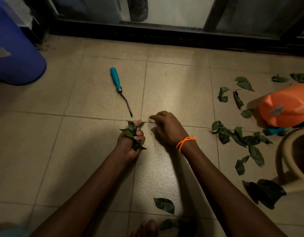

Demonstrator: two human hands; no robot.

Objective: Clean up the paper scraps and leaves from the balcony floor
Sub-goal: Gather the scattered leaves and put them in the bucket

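You kneel over a floor of beige tiles (100, 151), glossy and slightly pebbled, closed at 12 o'clock by a dark door frame (164, 34). A round blue plastic barrel (14, 53) is cut off at 10 o'clock. An orange plastic object (282, 105) and a cream curved rim (284, 168) at 3 o'clock are only partly visible. Loose green leaves (240, 135), creased and pointed, lie scattered at 3 o'clock. A tool with a turquoise handle (115, 79) and a bent metal shaft lies at 11 o'clock. Your left hand (130, 142) is clenched tightly around a crumpled bunch of leaves (131, 130). Your right hand (166, 129) hangs over the tiles with its fingers bent; the fingertips seem to pinch something pale, but I cannot tell what.
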